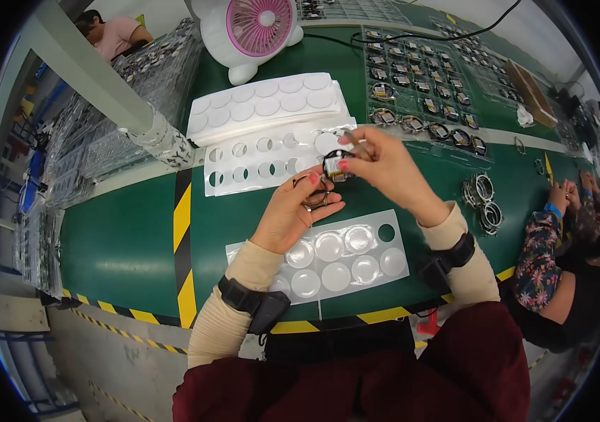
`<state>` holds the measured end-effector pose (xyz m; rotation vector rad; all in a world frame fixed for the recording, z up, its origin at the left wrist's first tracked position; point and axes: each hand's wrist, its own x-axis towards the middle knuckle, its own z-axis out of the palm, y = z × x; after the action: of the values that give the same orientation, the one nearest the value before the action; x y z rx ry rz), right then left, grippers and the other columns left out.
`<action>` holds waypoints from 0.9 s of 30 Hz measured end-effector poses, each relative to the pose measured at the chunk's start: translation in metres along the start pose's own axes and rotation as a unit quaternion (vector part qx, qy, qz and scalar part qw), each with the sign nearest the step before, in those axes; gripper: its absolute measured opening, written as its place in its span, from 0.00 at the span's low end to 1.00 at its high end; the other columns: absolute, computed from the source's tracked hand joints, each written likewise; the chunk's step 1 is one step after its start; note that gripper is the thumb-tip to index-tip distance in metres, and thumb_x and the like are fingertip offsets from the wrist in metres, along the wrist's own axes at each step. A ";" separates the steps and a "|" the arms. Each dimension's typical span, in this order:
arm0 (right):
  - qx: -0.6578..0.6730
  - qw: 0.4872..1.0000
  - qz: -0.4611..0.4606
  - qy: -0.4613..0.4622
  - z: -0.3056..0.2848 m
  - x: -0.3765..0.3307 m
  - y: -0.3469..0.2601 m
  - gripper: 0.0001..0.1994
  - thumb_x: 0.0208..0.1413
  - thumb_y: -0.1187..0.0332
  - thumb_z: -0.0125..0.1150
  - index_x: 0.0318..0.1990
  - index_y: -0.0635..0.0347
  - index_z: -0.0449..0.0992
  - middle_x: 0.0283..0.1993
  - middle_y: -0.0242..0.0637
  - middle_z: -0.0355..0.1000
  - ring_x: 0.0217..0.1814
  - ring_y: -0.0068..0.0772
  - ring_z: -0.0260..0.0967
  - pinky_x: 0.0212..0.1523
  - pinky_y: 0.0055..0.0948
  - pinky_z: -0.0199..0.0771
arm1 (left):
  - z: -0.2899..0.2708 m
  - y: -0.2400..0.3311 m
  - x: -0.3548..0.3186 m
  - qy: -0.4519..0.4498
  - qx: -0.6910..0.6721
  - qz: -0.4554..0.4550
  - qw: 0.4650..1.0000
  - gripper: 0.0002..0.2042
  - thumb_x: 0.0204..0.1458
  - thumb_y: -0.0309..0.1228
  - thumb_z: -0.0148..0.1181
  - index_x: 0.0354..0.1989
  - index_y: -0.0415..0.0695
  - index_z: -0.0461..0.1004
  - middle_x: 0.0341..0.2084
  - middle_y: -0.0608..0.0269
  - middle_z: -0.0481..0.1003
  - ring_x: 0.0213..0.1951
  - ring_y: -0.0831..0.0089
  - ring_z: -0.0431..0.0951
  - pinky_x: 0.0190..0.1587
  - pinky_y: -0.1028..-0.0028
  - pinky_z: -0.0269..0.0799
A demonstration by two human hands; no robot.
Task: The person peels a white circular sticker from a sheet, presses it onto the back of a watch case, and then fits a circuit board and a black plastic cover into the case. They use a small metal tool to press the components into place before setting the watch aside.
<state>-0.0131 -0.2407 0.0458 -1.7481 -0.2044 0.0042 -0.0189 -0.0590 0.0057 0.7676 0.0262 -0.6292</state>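
My left hand is closed on a thin dark metal ring, its fingers curled under and around it. My right hand pinches a small round black electronic part with a white and yellow label, just above the ring. A slim brownish tool, perhaps tweezers, also sticks out of the right hand's grip. Below the hands lies a sheet of round clear stickers, with one round place at its upper right showing green. Beyond them lies a white backing sheet with several round cut-outs.
A stack of white round-label sheets lies behind, near a white and pink fan. Clear trays of round parts fill the back right. Metal rings are piled at right. A co-worker's hands are at far right. A post stands left.
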 end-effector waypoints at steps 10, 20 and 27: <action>0.184 0.966 0.094 -0.157 0.008 -0.011 0.009 0.26 0.45 0.76 0.58 0.54 0.62 0.62 0.29 0.25 0.65 0.23 0.11 0.55 0.21 0.10 0.52 | -0.006 0.002 -0.003 0.007 -0.051 0.001 0.999 0.10 0.53 0.28 0.49 0.42 0.37 0.64 0.30 0.60 0.72 0.29 0.72 0.75 0.39 0.67 0.75; 0.331 0.924 0.121 -0.151 0.011 -0.015 0.027 0.32 0.46 0.68 0.62 0.58 0.63 0.55 0.44 0.33 0.67 0.28 0.14 0.62 0.23 0.11 0.61 | -0.001 -0.002 -0.006 -0.027 -0.013 -0.054 0.998 0.11 0.52 0.31 0.51 0.41 0.38 0.64 0.29 0.61 0.73 0.28 0.76 0.75 0.36 0.71 0.77; 0.394 0.894 0.123 -0.177 0.011 -0.020 0.033 0.37 0.45 0.57 0.62 0.60 0.61 0.52 0.53 0.38 0.63 0.30 0.15 0.62 0.23 0.10 0.60 | 0.006 -0.001 -0.009 -0.010 0.026 -0.070 0.997 0.11 0.51 0.31 0.52 0.40 0.41 0.66 0.27 0.63 0.73 0.26 0.78 0.74 0.34 0.73 0.76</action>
<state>-0.0297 -0.2387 0.0089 -0.9335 -0.2049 0.5273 -0.0281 -0.0590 0.0117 0.8138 0.0464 -0.7719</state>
